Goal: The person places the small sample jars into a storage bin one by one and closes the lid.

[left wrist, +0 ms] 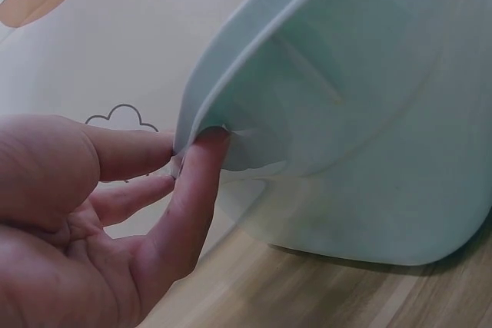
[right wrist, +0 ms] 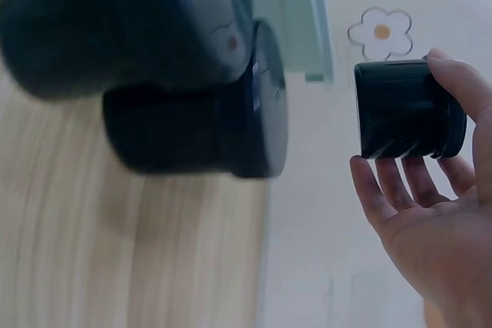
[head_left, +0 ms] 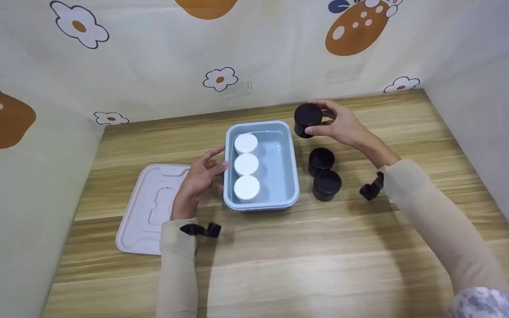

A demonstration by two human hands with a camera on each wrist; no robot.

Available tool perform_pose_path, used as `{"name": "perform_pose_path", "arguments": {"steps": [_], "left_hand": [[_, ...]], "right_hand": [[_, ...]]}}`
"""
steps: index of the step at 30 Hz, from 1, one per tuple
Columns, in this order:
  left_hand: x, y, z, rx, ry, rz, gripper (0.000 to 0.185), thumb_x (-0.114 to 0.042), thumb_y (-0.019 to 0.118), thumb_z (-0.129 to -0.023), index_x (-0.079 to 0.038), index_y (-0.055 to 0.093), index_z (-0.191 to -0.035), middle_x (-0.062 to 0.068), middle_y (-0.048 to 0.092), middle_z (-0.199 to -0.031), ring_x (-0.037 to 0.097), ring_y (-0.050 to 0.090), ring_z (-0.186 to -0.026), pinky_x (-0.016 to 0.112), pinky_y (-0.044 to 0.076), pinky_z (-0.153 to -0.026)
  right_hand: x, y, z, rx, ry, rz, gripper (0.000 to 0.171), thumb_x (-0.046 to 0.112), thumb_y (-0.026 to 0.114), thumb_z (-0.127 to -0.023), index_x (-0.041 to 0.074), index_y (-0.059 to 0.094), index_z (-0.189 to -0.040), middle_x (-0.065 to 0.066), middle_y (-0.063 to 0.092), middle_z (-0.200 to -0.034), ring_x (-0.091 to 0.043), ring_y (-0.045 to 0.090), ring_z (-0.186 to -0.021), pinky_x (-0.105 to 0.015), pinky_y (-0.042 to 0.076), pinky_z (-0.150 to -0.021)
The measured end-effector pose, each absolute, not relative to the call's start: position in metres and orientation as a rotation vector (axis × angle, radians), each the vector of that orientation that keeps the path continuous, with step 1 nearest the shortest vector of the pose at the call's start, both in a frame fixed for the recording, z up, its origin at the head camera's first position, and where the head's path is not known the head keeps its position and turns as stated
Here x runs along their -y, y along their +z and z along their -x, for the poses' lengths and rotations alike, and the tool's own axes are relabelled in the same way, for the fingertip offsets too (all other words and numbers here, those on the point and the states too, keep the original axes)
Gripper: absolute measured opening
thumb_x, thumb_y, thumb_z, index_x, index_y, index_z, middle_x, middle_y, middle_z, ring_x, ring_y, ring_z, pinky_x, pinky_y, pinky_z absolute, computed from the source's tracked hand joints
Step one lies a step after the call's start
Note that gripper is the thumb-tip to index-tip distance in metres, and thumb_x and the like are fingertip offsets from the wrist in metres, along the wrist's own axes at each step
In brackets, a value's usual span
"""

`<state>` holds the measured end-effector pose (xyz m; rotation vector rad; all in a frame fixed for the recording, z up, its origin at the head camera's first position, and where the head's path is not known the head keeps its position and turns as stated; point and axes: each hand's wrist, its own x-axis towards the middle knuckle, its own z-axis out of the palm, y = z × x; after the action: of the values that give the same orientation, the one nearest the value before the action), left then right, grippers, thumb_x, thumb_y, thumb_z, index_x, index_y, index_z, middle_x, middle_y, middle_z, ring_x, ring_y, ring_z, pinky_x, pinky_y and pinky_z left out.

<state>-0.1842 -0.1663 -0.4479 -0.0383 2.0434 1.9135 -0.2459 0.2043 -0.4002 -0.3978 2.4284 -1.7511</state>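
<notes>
A light blue plastic box (head_left: 294,176) stands on the table, with three white-topped round jars (head_left: 246,164) lined up along its left inner side. My left hand (head_left: 199,179) is at the box's left side; in the left wrist view its fingertips pinch the rim (left wrist: 201,97). Right of the box's far corner, my right hand (head_left: 340,126) grips a black lidded jar (head_left: 308,115) between thumb and fingers. The right wrist view shows this held jar (right wrist: 400,109) off the table. Two more black jars (head_left: 321,160) (head_left: 327,183) stand close together, right of the box.
A pale lid (head_left: 137,221) with molded ridges lies on the table left of the box, partly beneath my left forearm. Patterned sheeting (head_left: 157,66) rises behind the wood-grain table (head_left: 281,260) and along both sides. A black strap device (head_left: 371,187) sits at each wrist.
</notes>
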Motion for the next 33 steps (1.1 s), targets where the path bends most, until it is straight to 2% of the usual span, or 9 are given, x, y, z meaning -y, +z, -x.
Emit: {"name": "perform_pose_path", "arguments": {"steps": [4,12,19,24,30,33], "left_hand": [[0.166,-0.449,0.185,-2.040,1.916,0.040,0.058,-0.013,0.064,-0.098,-0.016,0.043,-0.152,0.014,0.067,-0.117,0.017,0.070,-0.094,0.026,0.059,-0.051],[0.166,-0.449,0.184,-2.047,1.903,0.050,0.058,-0.013,0.064,-0.099,-0.016,0.042,-0.152,0.015,0.066,-0.117,0.017,0.071,-0.094,0.027,0.061,-0.052],[0.165,-0.448,0.184,-2.073,1.884,0.059,0.058,-0.014,0.063,-0.099,-0.017,0.041,-0.153,0.013,0.066,-0.115,0.018,0.070,-0.095,0.027,0.061,-0.054],[0.165,-0.448,0.184,-2.072,1.879,0.049,0.058,-0.014,0.063,-0.099,-0.016,0.042,-0.152,0.012,0.066,-0.112,0.017,0.070,-0.095,0.026,0.060,-0.052],[0.165,-0.448,0.184,-2.061,1.888,0.058,0.057,-0.013,0.063,-0.099,-0.017,0.042,-0.152,0.010,0.067,-0.111,0.017,0.069,-0.095,0.028,0.060,-0.053],[0.164,-0.447,0.184,-2.062,1.883,0.061,0.058,-0.014,0.064,-0.099,-0.018,0.042,-0.152,0.011,0.067,-0.113,0.017,0.069,-0.095,0.027,0.060,-0.053]], "right_hand": [[-0.193,-0.394,0.243,-2.383,-1.780,0.466,0.066,0.010,0.082,-0.081,0.007,0.053,-0.141,-0.006,0.058,-0.132,-0.014,0.059,-0.116,-0.016,0.054,-0.088],[-0.166,-0.388,0.246,-2.367,-1.681,0.550,0.066,0.008,0.081,-0.081,0.004,0.050,-0.140,-0.014,0.054,-0.136,-0.024,0.056,-0.121,-0.020,0.054,-0.092],[-0.147,-0.386,0.251,-2.395,-1.508,0.621,0.072,0.010,0.080,-0.083,0.006,0.046,-0.146,-0.016,0.050,-0.140,-0.031,0.052,-0.130,-0.039,0.052,-0.105],[-0.137,-0.388,0.254,-2.454,-1.356,0.690,0.072,0.012,0.081,-0.082,0.008,0.048,-0.145,-0.018,0.051,-0.141,-0.036,0.049,-0.132,-0.047,0.048,-0.110],[-0.125,-0.390,0.256,-2.509,-1.210,0.704,0.071,0.009,0.082,-0.078,0.004,0.050,-0.141,-0.019,0.054,-0.138,-0.036,0.049,-0.131,-0.048,0.042,-0.115],[-0.120,-0.389,0.255,-2.529,-1.146,0.709,0.072,0.005,0.082,-0.077,0.000,0.049,-0.141,-0.021,0.054,-0.138,-0.037,0.051,-0.128,-0.046,0.043,-0.114]]}}
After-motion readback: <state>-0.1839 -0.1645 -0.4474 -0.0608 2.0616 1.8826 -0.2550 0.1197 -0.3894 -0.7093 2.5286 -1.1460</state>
